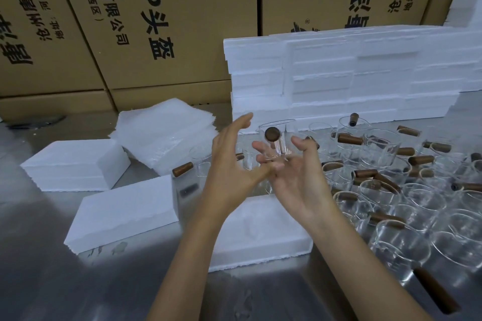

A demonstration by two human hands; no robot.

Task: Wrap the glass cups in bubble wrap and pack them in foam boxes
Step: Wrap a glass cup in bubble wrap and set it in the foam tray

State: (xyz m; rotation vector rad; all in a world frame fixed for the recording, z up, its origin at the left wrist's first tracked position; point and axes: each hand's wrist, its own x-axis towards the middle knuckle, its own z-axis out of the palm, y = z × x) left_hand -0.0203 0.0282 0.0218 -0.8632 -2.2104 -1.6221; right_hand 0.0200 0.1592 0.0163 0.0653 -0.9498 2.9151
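Hands meet in the head view above the open foam box (260,229). The right hand (294,177) lies palm up, fingers curled loosely under a clear glass cup (276,143) that rests on its fingertips, its round brown wooden handle end facing the camera. The left hand (229,164) is spread open beside the cup, touching the right hand near the palm, gripping nothing. To do this well, I would steady the cup with both hands, then carry it to the stack of bubble wrap sheets (164,133) at left. Unwrapped cups (391,190) crowd the table at right.
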